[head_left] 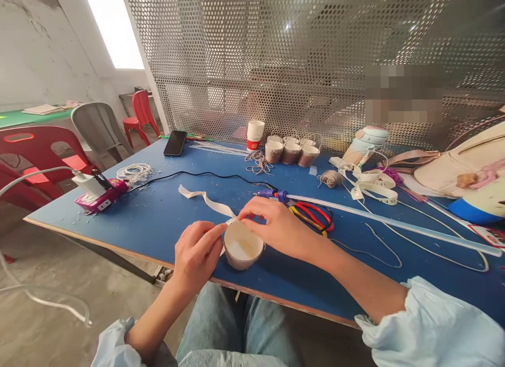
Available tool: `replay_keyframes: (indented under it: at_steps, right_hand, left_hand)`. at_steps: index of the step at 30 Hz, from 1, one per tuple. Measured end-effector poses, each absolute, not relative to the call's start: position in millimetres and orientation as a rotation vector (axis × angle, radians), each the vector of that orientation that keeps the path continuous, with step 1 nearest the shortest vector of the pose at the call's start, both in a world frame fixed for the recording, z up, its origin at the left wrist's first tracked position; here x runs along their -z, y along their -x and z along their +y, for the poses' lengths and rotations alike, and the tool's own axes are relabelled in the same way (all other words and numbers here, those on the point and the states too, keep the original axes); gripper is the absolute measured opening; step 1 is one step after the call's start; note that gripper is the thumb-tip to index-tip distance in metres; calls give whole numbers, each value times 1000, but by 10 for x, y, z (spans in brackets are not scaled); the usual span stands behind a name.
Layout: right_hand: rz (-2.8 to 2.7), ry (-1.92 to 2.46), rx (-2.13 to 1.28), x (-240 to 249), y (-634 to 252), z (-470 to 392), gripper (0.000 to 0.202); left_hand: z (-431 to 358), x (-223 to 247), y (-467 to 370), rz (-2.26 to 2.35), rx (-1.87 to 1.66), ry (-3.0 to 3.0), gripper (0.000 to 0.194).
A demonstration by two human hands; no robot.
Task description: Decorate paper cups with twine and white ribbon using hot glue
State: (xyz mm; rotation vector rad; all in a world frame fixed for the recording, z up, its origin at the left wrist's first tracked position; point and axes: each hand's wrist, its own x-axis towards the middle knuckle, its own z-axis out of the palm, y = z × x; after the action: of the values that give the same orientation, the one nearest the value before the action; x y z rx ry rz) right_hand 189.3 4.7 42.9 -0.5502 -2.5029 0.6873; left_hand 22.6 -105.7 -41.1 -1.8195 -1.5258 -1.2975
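Observation:
A small cup, pale inside and brownish on its outer wall, stands near the table's front edge with its mouth up. A white printed ribbon runs to the cup's far side, its loose tail lying to the back left. My left hand is closed at the cup's left rim, fingertips on the ribbon there; a short bit of ribbon shows below them. Reaching over from the right, my right hand pinches the ribbon against the far rim. The fingers partly hide where the ribbon meets the cup.
Behind my right hand lie a blue glue gun with a long glue stick and red-handled pliers. Farther back are several twine-covered cups, stacked paper cups, a twine ball, a ribbon coil, a phone and a power strip.

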Motion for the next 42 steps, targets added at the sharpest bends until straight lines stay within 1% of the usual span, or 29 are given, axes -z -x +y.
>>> replay_keyframes:
  at_steps: [2,7,8,13,15,18,22,26,31,36,42]
  right_hand:
    - [-2476,554,-747,-416,-1893,57,15]
    - [-2408,615,-892,-394,-1901,73,6]
    - [-2394,646,-943,-394,-1903,79,7]
    - [-2341,816,-1336,-374,-1910,150,28]
    - [-2334,821,-1436,-347,-1904,186,30]
    - [-2267,839,-1528,-311,-1888,210,23]
    - [-2121,932,-1644,-318,-1869,182,12]
    - [-2033,935,-1674,-354,-1856,156,9]
    - [-2002,842,-1671,-372,-1838,161,12]
    - [-2097,785,-1604,-385,-1825,164,15]
    - [-2332,772,-1372,-422,-1844,162,19]
  left_hand:
    - [-1070,413,-231,-1550,1313,1803,24]
    - [-1093,385,-254,-1561,1360,1766,25]
    - [-1093,379,-257,-1560,1381,1758,26]
    - [-1067,361,-247,-1559,1516,1732,29]
    - [-1055,348,-234,-1583,1577,1752,30]
    - [-1050,311,-204,-1729,1726,1837,32]
    - [-1057,227,-134,-2107,2082,1942,34]
    - [-1032,110,-70,-2308,2382,1857,32]
    - [-967,3,-77,-2301,2531,1868,35]
    - [-939,14,-137,-2216,2527,1893,39]
    - [-975,31,-238,-2213,2371,1828,32]
